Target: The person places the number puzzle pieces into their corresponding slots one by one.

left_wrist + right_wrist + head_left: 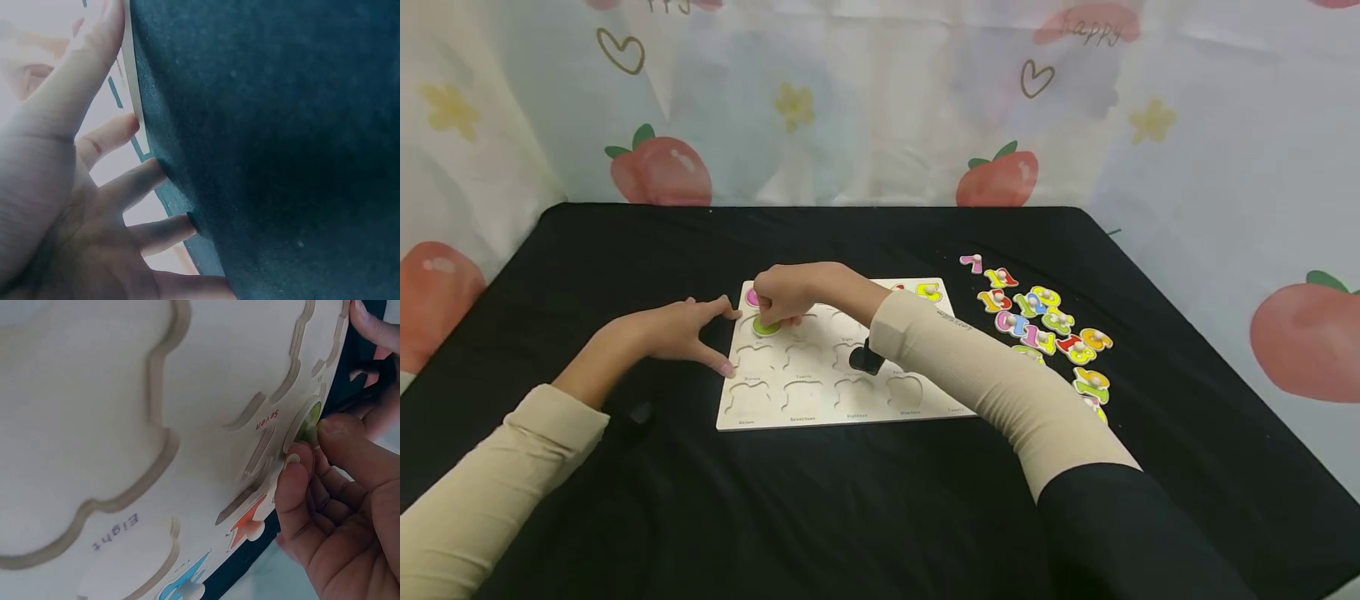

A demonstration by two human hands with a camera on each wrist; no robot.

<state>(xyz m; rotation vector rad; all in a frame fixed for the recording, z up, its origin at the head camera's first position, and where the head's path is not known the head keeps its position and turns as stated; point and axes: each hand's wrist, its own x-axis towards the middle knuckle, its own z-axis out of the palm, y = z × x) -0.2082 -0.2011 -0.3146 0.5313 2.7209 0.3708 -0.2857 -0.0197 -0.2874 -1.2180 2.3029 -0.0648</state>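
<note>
A cream wooden number-puzzle board (808, 418) lies on the black cloth, with shallow number-shaped recesses. My right hand (786, 292) is over its upper left part, pinching a green number piece (765, 327) between thumb and fingers. In the right wrist view this green piece (308, 425) is at the board's edge, beside the recess labelled Seven; the fingers hide much of its shape. At the board's left edge is my left hand (677, 330), fingers spread and thumb extended. Its fingertips reach that edge in the left wrist view.
Several loose coloured number pieces (1032, 338) lie right of the board, some overlapping, with a pink 7 (972, 263) at the far end. Along the board's top row sit a yellow 5 (929, 292) and a pink piece (752, 297). A patterned curtain (865, 100) hangs behind.
</note>
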